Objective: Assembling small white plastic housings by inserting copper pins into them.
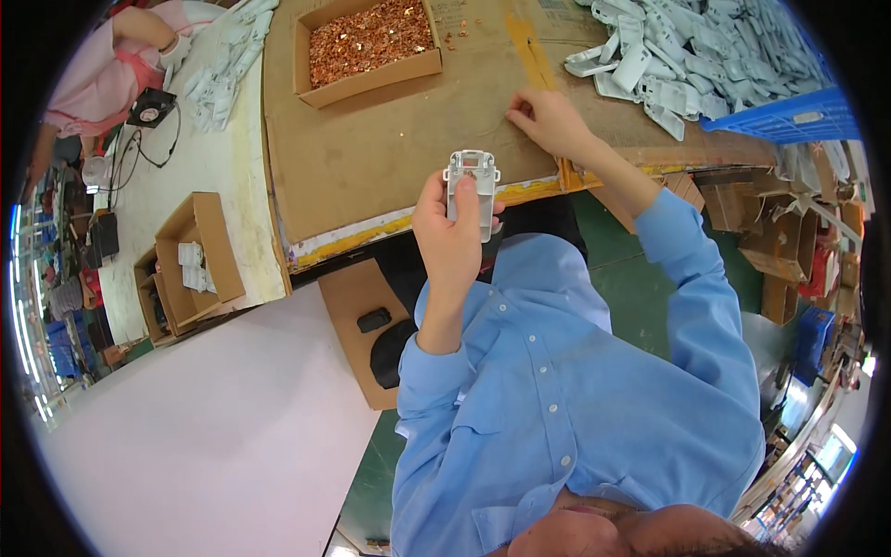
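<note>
My left hand point(448, 227) grips a white plastic housing point(483, 223) near the table's front edge, with the thumb pressed on its inner face. The housing is a long, shallow shell with small side tabs and a cut-out at its far end. A small coppery bit seems to show by the thumb tip. Farther right, my right hand point(549, 123) is just over the cardboard-covered table point(371, 167). Its fingers are curled together, and whatever they may hold is hidden. Beyond both hands, a cardboard box point(371, 85) holds many small copper-coloured metal pieces point(371, 42).
A heap of white plastic housings point(668, 56) lies at the far right beside a blue crate point(789, 119). On the left table are more white parts point(227, 74), a small black fan point(151, 109) and a carton point(200, 255). Another person point(116, 65) in pink works at the far left.
</note>
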`<state>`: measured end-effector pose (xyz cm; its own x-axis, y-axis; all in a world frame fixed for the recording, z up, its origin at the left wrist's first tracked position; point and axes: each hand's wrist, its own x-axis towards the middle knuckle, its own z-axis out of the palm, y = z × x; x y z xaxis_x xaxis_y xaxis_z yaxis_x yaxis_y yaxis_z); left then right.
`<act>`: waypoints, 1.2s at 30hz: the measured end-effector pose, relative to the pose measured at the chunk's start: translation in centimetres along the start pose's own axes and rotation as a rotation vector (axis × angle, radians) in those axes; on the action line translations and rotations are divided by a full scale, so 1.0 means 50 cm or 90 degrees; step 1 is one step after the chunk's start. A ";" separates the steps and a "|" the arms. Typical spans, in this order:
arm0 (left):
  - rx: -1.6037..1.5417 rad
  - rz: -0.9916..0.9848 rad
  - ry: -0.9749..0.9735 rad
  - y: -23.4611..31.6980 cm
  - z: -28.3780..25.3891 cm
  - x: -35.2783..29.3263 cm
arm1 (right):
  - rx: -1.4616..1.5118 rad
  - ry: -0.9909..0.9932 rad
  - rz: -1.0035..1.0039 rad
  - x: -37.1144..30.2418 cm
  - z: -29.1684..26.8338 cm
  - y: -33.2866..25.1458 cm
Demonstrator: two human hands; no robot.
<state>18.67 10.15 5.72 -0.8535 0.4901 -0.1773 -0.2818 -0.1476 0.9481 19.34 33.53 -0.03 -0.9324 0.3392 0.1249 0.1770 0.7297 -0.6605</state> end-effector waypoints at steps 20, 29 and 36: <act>0.156 0.116 0.026 0.012 0.004 -0.033 | 0.229 -0.169 -0.089 -0.085 -0.083 -0.252; 0.154 0.132 0.018 0.016 0.006 -0.043 | 0.205 -0.196 -0.088 -0.090 -0.102 -0.263; 0.157 0.135 0.024 0.021 0.007 -0.051 | 0.173 -0.184 -0.104 -0.096 -0.099 -0.264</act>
<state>20.72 9.06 7.27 -0.8985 0.4382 0.0253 0.0147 -0.0277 0.9995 23.05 25.21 11.78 -0.9981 0.0230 0.0573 -0.0343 0.5646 -0.8247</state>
